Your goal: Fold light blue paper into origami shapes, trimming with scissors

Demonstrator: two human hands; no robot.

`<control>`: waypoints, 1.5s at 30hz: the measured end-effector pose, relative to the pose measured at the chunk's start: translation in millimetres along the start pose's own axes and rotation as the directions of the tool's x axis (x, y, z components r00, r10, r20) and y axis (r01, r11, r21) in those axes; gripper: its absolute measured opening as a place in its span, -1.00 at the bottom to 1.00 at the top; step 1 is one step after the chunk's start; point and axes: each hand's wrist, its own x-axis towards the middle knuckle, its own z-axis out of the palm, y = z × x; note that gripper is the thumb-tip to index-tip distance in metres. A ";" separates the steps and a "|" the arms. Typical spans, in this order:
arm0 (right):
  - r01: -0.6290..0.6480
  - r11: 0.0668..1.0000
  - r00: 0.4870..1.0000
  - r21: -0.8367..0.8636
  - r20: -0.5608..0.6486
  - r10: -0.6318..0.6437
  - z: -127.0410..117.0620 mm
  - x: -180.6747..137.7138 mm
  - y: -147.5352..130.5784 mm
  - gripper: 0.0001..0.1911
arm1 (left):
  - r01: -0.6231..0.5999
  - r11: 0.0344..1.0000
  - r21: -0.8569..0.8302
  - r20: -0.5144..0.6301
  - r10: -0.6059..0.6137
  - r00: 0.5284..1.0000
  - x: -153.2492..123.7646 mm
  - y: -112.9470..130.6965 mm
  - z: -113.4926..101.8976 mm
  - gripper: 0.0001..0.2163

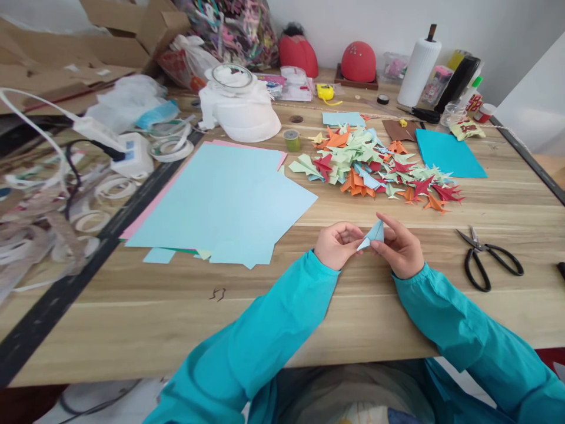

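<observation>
A small piece of folded light-blue paper (376, 231) is held between my two hands, above the table's front half. My left hand (339, 244) pinches its lower left corner, fingers curled. My right hand (401, 244) grips its right side between thumb and forefinger. Just beyond my hands lies a heap of folded paper pieces (359, 153) in pale green, orange, red and blue. To the left, large light-blue paper sheets (212, 200) are stacked over pink and green ones. Black-handled scissors (483, 250) rest to the right of my right hand, blades partly apart.
Behind the sheets stand a white cap-like item (245, 112) and a small green spool (291, 140). A teal sheet (450, 154) lies at right, near a white bottle-like cylinder (417, 70). Cables, a power adapter (132, 154) and ribbon rolls crowd the left. A yellow tape measure (325, 92) sits at the back.
</observation>
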 end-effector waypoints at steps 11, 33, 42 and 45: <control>-0.006 0.997 0.999 -0.079 0.042 0.009 -0.3 -2.0 0.8 -0.45 | 0.042 0.997 0.062 0.014 -0.043 0.999 0.3 6.5 -1.0 -0.82; 0.035 0.987 0.999 -0.155 0.004 -0.035 0.4 -3.2 0.9 -0.50 | 0.031 0.999 0.032 0.078 -0.034 0.996 -1.7 1.9 0.5 -0.71; -0.113 0.982 0.993 -0.154 0.019 0.117 1.1 -0.8 -0.4 -0.79 | -0.026 1.000 0.003 0.044 0.026 0.999 0.0 -0.5 0.4 -0.74; -0.102 0.968 0.990 -0.229 0.074 0.122 -0.5 0.1 0.9 -0.79 | -0.027 0.999 0.023 0.051 0.025 0.998 -0.5 -0.7 1.0 -0.74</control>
